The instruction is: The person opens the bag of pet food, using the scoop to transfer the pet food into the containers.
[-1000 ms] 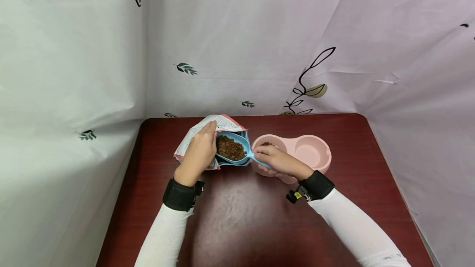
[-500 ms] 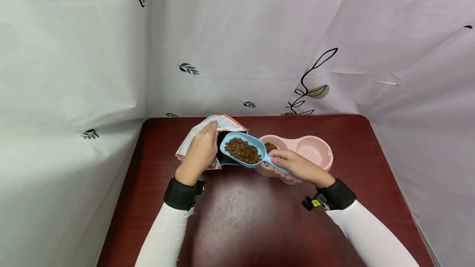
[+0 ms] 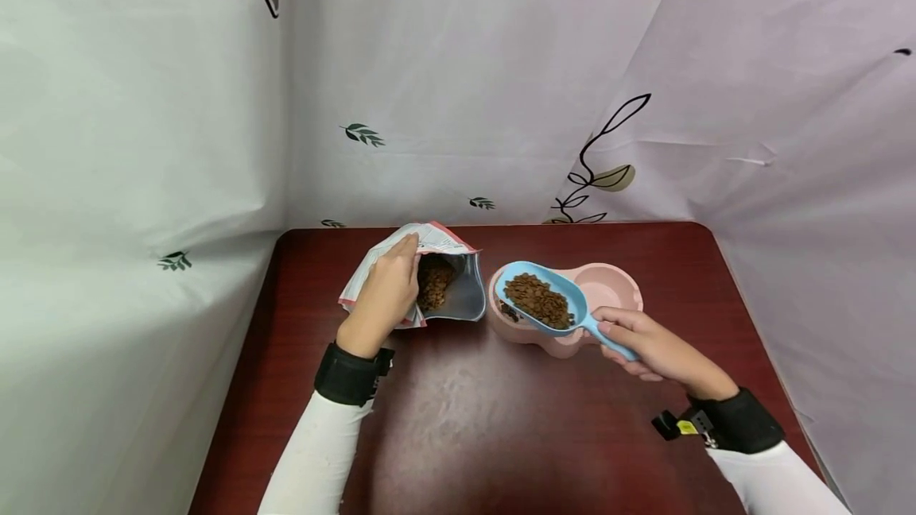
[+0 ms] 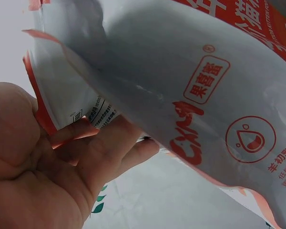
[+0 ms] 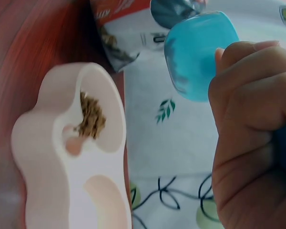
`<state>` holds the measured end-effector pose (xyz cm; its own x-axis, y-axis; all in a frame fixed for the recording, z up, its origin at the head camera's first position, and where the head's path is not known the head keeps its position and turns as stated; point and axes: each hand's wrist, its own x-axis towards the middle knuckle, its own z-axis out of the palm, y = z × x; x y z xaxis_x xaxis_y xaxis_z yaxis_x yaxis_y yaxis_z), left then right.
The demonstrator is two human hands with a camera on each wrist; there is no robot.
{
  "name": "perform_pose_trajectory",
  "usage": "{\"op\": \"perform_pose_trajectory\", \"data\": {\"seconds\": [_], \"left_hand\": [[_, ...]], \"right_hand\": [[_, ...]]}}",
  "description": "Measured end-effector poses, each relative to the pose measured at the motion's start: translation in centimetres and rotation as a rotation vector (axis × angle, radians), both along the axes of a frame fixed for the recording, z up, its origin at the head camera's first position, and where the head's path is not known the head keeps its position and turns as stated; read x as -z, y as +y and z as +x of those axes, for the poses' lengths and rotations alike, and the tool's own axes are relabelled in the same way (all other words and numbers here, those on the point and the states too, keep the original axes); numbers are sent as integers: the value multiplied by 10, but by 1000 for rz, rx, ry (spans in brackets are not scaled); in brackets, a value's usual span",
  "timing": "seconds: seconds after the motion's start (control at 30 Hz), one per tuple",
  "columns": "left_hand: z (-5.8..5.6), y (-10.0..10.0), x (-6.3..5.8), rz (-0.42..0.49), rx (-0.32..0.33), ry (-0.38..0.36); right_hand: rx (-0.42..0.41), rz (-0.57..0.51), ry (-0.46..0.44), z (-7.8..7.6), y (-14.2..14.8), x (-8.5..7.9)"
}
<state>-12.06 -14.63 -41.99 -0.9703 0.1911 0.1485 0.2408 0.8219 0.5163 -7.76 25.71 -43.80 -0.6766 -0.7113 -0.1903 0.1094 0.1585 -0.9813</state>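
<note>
My left hand (image 3: 390, 280) grips the edge of a white-and-red foil cat food bag (image 3: 447, 240), which lies on its side with its mouth facing right. Brown kibble (image 3: 433, 284) shows inside. In the left wrist view, fingers (image 4: 112, 143) curl at the edge of the bag (image 4: 157, 86). My right hand (image 3: 654, 346) holds a light blue scoop (image 3: 581, 302) by its handle, level and heaped with kibble. The scoop is over the left bowl of a pink double pet bowl (image 3: 614, 286). Some kibble (image 5: 91, 118) lies in that bowl; the other bowl (image 5: 105, 200) holds none.
Everything stands on a dark red wooden table (image 3: 444, 420), near its far edge. A white cloth (image 3: 458, 86) with leaf prints hangs behind and at both sides. Each wrist wears a black strap (image 3: 351, 374).
My right hand has lifted the filled scoop out of the bag's mouth and carried it right, over the left pet bowl. My left hand stays on the bag.
</note>
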Motion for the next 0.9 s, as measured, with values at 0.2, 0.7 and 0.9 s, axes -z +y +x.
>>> {"op": "perform_pose_trajectory", "data": {"seconds": [0.2, 0.7, 0.9], "left_hand": [[0, -1, 1, -3, 12, -3], [1, -1, -2, -12, 0, -11], [0, 0, -2, -9, 1, -8]], "right_hand": [[43, 21, -31, 9, 26, 3], [115, 91, -105, 16, 79, 14], [148, 171, -150, 14, 100, 15]]}}
